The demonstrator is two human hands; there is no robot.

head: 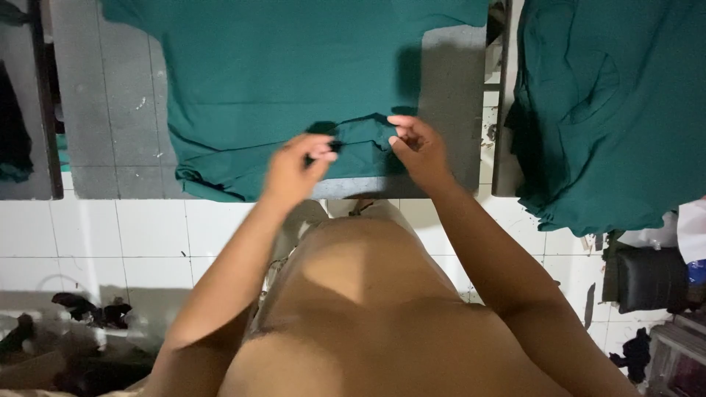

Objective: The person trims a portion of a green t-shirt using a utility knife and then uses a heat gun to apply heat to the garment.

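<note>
A green shirt [294, 66] lies spread flat on the grey desk [110, 95], its collar end toward the person at the near edge. The left hand [298, 169], blurred, is at the collar [360, 136], fingers curled and seemingly pinching a small dark bit [332, 145] against the cloth; whether it grips the fabric too cannot be told. The right hand [415, 147] is just beside it at the other side of the collar, fingertips pressed together, pinching the fold of cloth. The two hands are near each other, not touching. To the right, on a second surface, a pile of green shirts [603, 110] hangs over the edge. White floor tiles [147, 235] show below, with dark scraps [92, 309] at lower left
</note>
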